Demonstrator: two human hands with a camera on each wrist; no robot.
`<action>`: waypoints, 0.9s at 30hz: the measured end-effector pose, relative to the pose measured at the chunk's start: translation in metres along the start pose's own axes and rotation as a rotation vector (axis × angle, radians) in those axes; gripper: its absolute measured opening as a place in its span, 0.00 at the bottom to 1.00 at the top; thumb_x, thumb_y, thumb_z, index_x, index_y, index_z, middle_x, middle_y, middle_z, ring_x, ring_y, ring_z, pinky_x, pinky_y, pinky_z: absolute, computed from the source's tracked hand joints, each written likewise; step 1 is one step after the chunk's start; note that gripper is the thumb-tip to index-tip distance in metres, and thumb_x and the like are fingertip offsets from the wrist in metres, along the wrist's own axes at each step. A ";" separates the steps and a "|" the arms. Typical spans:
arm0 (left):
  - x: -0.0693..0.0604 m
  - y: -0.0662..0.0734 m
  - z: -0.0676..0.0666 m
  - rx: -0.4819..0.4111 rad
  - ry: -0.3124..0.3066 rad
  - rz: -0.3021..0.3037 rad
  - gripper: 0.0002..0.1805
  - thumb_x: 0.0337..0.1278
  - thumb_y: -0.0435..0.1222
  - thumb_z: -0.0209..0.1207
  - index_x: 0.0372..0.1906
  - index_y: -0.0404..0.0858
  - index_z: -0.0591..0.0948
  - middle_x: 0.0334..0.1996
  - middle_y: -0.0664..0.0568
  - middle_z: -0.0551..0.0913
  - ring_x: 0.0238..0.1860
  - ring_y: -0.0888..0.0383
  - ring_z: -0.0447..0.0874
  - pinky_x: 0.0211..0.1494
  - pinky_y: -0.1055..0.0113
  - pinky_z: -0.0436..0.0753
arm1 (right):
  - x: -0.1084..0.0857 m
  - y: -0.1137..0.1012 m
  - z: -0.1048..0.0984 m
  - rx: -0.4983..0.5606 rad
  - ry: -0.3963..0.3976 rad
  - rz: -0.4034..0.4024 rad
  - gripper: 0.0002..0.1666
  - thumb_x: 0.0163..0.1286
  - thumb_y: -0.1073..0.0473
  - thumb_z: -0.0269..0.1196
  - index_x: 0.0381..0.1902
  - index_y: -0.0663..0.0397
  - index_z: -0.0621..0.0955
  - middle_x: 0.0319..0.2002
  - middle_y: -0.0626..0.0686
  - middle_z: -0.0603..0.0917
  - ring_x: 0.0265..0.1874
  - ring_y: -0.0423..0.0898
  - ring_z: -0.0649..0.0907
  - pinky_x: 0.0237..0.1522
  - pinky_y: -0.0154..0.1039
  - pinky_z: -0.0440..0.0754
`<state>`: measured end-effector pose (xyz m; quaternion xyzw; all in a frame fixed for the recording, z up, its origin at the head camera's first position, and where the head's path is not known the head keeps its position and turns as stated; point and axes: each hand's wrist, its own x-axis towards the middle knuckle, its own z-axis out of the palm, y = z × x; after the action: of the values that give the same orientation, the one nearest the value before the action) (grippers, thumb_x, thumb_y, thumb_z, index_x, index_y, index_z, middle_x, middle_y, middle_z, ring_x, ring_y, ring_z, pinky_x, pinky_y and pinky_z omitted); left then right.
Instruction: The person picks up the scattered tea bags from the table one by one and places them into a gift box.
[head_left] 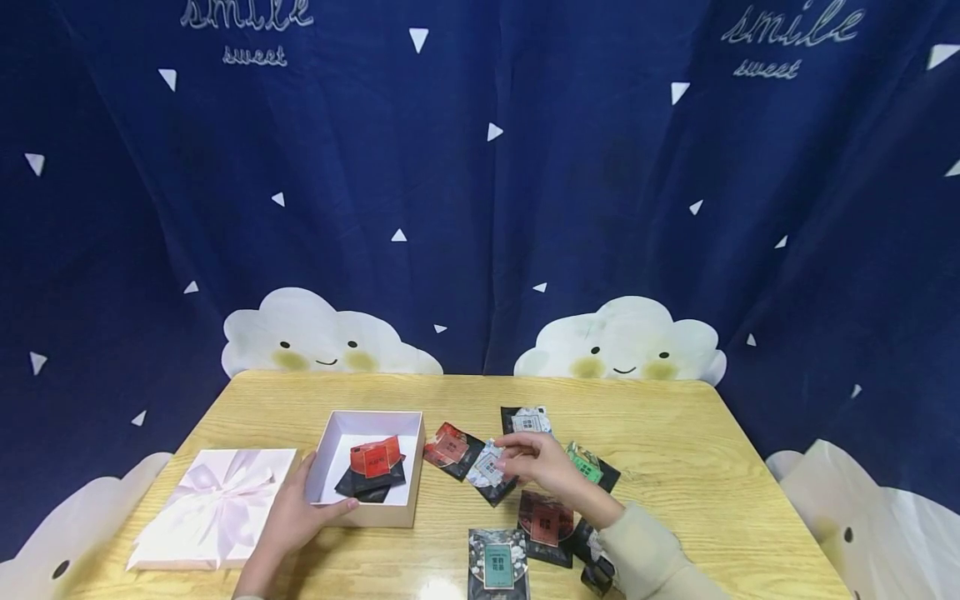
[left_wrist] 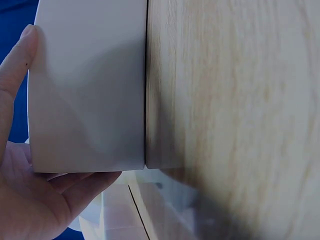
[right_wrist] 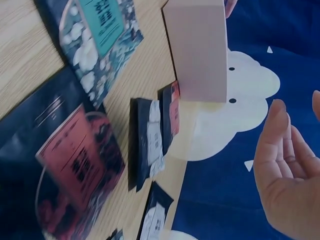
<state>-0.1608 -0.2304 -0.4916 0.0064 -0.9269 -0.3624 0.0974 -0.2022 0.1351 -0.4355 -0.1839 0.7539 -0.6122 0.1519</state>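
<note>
We see the left hand [head_left: 300, 510] gripping the white box [head_left: 378, 517] at its near left corner; inside, a red-labelled packet [head_left: 377, 460] apparently lies atop another. The right hand [head_left: 543, 467], fingers loosely bent and empty, hovers by a white-labelled packet [head_left: 486, 472] right of the box.

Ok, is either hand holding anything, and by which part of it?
The left hand holds the open box by its near left corner. The right hand holds nothing.
</note>
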 end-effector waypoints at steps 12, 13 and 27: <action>0.001 0.000 0.000 -0.014 0.003 0.004 0.58 0.29 0.49 0.73 0.62 0.19 0.56 0.57 0.23 0.62 0.54 0.30 0.66 0.55 0.41 0.68 | -0.018 0.005 -0.026 -0.035 0.012 0.016 0.23 0.62 0.64 0.61 0.53 0.70 0.73 0.32 0.54 0.80 0.24 0.44 0.78 0.24 0.37 0.77; 0.000 0.000 0.000 -0.015 0.000 0.002 0.59 0.28 0.49 0.73 0.62 0.19 0.56 0.58 0.23 0.61 0.55 0.30 0.65 0.55 0.40 0.67 | -0.021 0.005 -0.028 -0.042 0.018 0.023 0.23 0.62 0.64 0.61 0.53 0.70 0.73 0.32 0.53 0.80 0.23 0.44 0.77 0.24 0.36 0.76; 0.000 0.000 -0.001 -0.028 -0.008 -0.002 0.58 0.30 0.49 0.73 0.63 0.20 0.56 0.58 0.24 0.61 0.55 0.31 0.65 0.55 0.41 0.67 | -0.051 0.045 -0.074 -0.192 -0.009 -0.023 0.32 0.56 0.60 0.66 0.56 0.70 0.71 0.39 0.65 0.74 0.32 0.45 0.75 0.31 0.37 0.76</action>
<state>-0.1602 -0.2306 -0.4909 0.0046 -0.9222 -0.3753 0.0933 -0.1951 0.2308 -0.4640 -0.2088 0.8064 -0.5378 0.1298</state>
